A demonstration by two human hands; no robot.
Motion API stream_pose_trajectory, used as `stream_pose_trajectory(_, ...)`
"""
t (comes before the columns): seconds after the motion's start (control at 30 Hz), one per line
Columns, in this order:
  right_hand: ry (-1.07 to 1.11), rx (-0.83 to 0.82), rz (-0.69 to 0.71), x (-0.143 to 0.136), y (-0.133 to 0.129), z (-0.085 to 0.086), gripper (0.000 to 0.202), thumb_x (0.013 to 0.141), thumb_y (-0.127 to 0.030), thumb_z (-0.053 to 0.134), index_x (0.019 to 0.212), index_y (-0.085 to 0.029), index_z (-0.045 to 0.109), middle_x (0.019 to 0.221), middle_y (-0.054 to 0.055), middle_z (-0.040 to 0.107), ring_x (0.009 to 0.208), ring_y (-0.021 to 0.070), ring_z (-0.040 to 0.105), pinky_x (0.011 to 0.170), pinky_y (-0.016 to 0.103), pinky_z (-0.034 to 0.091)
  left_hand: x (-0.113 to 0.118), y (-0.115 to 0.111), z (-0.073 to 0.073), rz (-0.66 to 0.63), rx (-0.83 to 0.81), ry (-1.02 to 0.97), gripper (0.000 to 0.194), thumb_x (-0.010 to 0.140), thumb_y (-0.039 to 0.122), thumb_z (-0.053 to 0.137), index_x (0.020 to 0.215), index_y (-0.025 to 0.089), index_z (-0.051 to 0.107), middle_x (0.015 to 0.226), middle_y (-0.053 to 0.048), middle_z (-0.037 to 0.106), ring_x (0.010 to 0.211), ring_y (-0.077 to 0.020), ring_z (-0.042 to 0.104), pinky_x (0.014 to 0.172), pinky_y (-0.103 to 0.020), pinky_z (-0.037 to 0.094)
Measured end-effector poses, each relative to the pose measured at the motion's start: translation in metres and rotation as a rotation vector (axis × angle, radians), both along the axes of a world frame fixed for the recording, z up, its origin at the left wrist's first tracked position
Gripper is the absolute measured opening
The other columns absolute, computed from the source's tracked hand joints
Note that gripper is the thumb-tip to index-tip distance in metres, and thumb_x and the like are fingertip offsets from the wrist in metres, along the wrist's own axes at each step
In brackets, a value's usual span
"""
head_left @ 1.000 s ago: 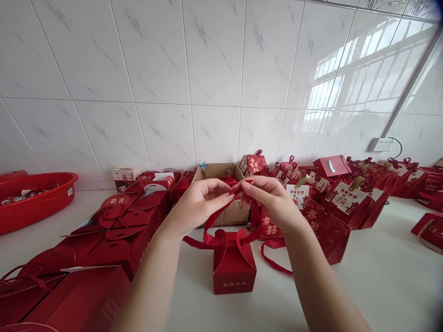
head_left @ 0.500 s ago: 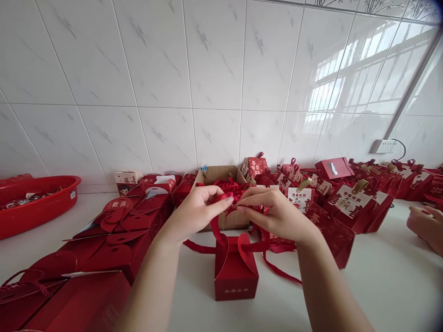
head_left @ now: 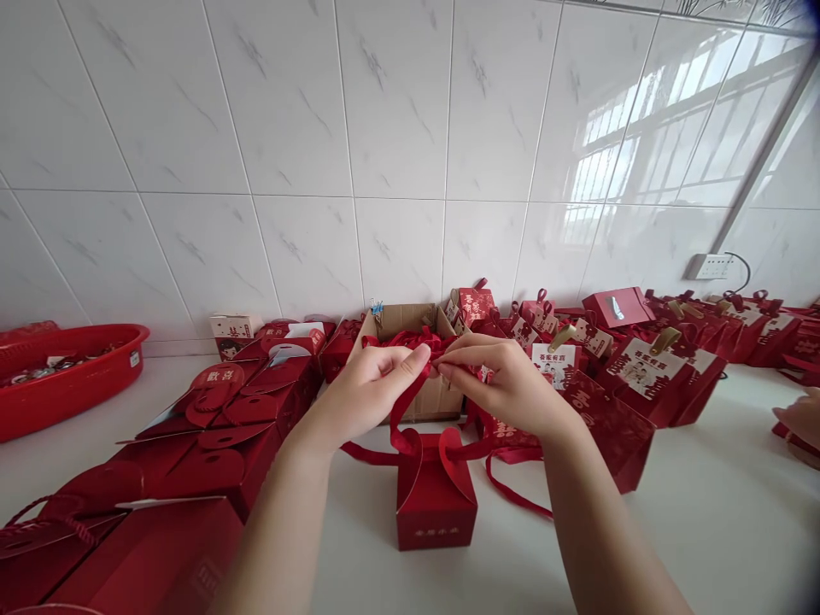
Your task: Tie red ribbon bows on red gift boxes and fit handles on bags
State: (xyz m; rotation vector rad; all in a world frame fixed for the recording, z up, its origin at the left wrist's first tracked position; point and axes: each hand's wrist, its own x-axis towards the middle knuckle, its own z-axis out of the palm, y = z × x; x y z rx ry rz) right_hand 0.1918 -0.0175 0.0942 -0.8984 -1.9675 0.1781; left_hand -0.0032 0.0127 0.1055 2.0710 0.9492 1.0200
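A small red box [head_left: 436,511] with curved top flaps stands upright on the white table, red ribbon [head_left: 402,418] running from its top up to my hands. My left hand [head_left: 381,380] is closed, thumb against fingers, pinching the ribbon above and behind the box. Close beside it, nearly touching, my right hand [head_left: 496,376] is closed on the ribbon too. The fingertips cover the exact spot where the ribbon is held. Behind my hands, a cardboard box [head_left: 430,406] holds a heap of red ribbon.
Rows of red boxes [head_left: 192,538] fill the left side, beyond which stands a red basket [head_left: 77,401] of small wrapped items. Many red gift boxes [head_left: 615,427] line the right and back. Another person's hand [head_left: 800,414] is at the right edge, near something red.
My hands have drawn slightly closer together, still on the ribbon. At the right edge the other person's hand has shifted, and a red item now shows under it.
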Motion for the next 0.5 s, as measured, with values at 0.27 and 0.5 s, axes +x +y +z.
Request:
stream_pose_trajectory(0.27,0.245,-0.042,-0.152,-0.002,0.01,-0.002,0.021,0.086,-0.031,0.056,0.078,-0.018,0.071,0.082,0.005,0.065,0.076,0.0169,0.058,0.067,0.029,0.044,-0.001,-0.02,0.015,0.032,0.308,0.363,0.047,0.095,0.051,0.029,0.063,0.02,0.044,0.074,-0.001,0.054,0.071,-0.0173,0.053,0.067,-0.029,0.04)
stream_pose_trajectory(0.5,0.42,-0.127,-0.282,0.01,-0.013,-0.008,0.034,0.082,-0.043,0.056,0.059,-0.017,0.056,0.056,-0.001,0.041,0.054,0.0112,0.034,0.05,0.026,0.026,-0.012,-0.034,0.009,0.27,0.612,0.511,0.042,0.096,0.046,0.032,0.111,0.019,0.06,0.123,-0.008,0.061,0.11,-0.0272,0.057,0.094,-0.042,0.037)
